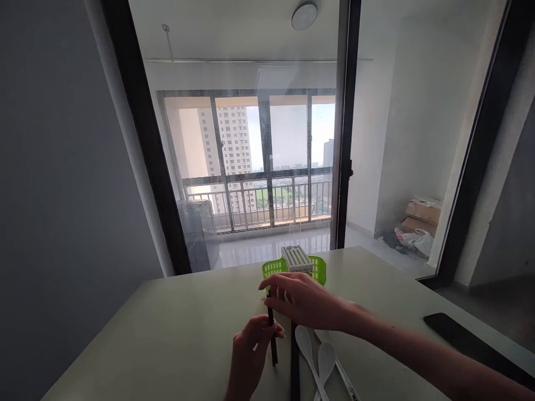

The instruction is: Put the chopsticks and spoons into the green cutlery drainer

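dark sticks [274, 354] were gripped between two hands over the table [200, 334].
the left hand [249, 350] pinched them lower, the right hand [298, 298] closed near their top, probably for steadiness; it partly hid the green basket [320, 269] behind. white spoons [326, 361] lay crossed just beside, under the right forearm's side.

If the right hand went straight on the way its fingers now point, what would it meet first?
The right hand would probably meet the dark sticks just at its fingers; past them, the way looks free leftward over the table, though depth is unclear.
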{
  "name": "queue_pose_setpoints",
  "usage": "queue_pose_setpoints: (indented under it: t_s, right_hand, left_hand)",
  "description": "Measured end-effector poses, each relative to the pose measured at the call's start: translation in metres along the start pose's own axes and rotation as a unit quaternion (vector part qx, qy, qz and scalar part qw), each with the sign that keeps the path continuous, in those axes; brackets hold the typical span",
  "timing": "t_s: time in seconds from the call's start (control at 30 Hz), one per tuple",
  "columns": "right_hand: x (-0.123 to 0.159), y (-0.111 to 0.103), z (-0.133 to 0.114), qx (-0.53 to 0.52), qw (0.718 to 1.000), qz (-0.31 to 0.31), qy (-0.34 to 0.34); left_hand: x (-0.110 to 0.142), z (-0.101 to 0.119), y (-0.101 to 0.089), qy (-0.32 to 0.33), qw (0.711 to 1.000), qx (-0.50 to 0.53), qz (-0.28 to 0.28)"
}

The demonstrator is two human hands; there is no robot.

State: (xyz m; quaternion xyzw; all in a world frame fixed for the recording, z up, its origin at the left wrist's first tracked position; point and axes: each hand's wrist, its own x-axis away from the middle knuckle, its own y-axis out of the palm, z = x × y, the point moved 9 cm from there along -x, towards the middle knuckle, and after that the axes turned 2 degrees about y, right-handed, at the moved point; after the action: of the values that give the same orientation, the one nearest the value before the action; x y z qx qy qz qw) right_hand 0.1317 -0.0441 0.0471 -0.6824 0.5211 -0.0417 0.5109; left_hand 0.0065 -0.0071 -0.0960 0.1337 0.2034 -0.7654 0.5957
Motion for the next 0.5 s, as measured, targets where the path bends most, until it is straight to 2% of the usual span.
queue_pose_setpoints:
  t_s: [0.17, 0.37, 0.5]
  right_hand:
    - [-0.002, 0.001, 0.002, 0.030, 0.999, 0.005, -0.012]
    - [-0.002, 0.003, 0.018, -0.034, 0.999, -0.011, 0.034]
    - [-0.005, -0.001, 0.021, -0.030, 0.998, -0.018, 0.058]
  left_hand:
    - [0.001, -0.007, 0.004, -0.007, 1.000, -0.010, -0.012]
    - [0.004, -0.014, 0.008, -0.034, 0.999, -0.017, -0.023]
    - [0.005, -0.018, 0.010, -0.042, 0.998, -0.020, -0.037]
